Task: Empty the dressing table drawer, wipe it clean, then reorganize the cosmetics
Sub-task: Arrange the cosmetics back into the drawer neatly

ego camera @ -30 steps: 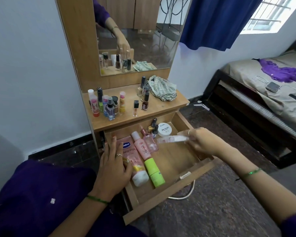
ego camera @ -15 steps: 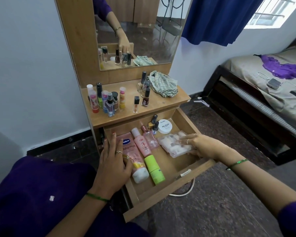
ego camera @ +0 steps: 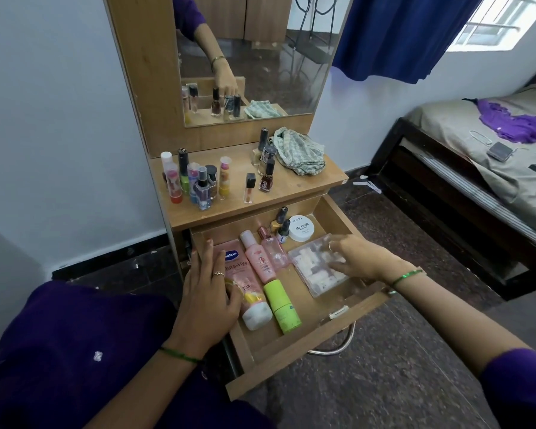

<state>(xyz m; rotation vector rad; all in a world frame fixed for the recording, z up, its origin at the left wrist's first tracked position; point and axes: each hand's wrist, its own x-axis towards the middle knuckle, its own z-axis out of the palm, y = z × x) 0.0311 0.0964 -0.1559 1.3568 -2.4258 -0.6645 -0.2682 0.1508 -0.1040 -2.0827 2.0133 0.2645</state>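
The right hand (ego camera: 358, 260) lies loosely on the clear case (ego camera: 317, 267) near the drawer (ego camera: 307, 339)'s right edge, not gripping it. The left hand (ego camera: 209, 292) lies flat, released, on the pink tube (ego camera: 245, 283) at the left edge. A careless shove of the case could topple the small polish bottles (ego camera: 280, 226) at the back.

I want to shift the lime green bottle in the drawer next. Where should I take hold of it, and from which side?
Grip the lime green bottle across the middle of its round body, coming straight down from above. It lies flat on the drawer floor, close beside the pink Vaseline tube, so the upper curve is the free surface. The right hand looks better placed; the left hand rests on the tube.
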